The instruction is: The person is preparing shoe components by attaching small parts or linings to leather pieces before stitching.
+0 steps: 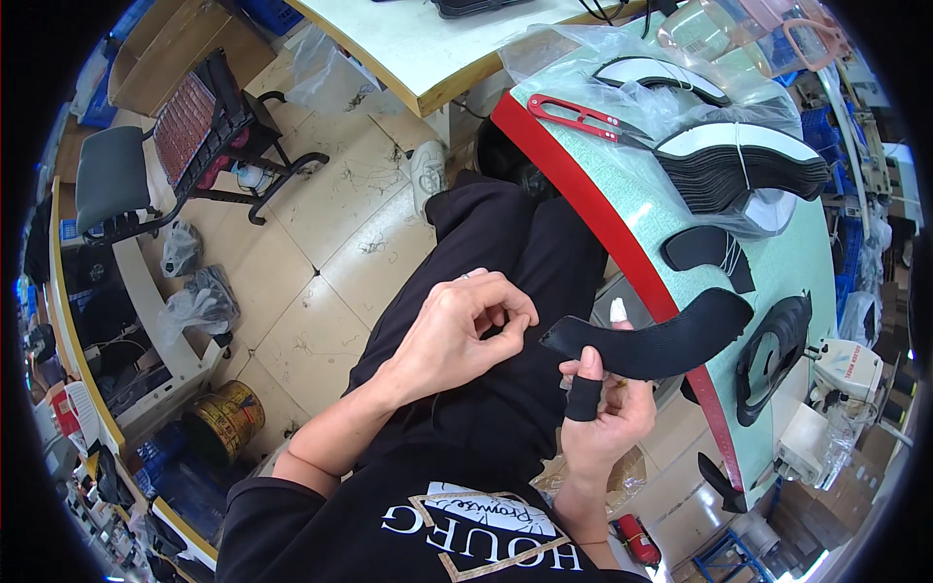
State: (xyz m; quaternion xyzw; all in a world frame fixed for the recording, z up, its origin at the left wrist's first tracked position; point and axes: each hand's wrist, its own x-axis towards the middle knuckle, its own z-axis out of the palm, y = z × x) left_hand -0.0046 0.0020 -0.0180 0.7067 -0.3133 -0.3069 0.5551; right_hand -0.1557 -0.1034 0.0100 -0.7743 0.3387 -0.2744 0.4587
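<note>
A curved black fabric strip (661, 340) is pinched between the thumb and fingers of my right hand (614, 408). Black tape wraps that thumb, and a white wrap covers one fingertip. The strip's left end points toward my left hand (466, 325), which stays apart from it above my lap. Thumb and forefinger of the left hand are pressed together; anything between them is too small to see. On the green tabletop (622, 185) beside me lie a tied stack of curved black and white pieces (743, 165), a smaller black bundle (708, 255) and red thread snips (583, 119).
The table's red edge (583, 204) runs close to my right leg. Toward its right side sit looped black pieces (773, 360) and a white sewing machine (841, 374). A chair (199, 136) stands at left on the thread-strewn tiles. A yellow bucket (224, 423) is lower left.
</note>
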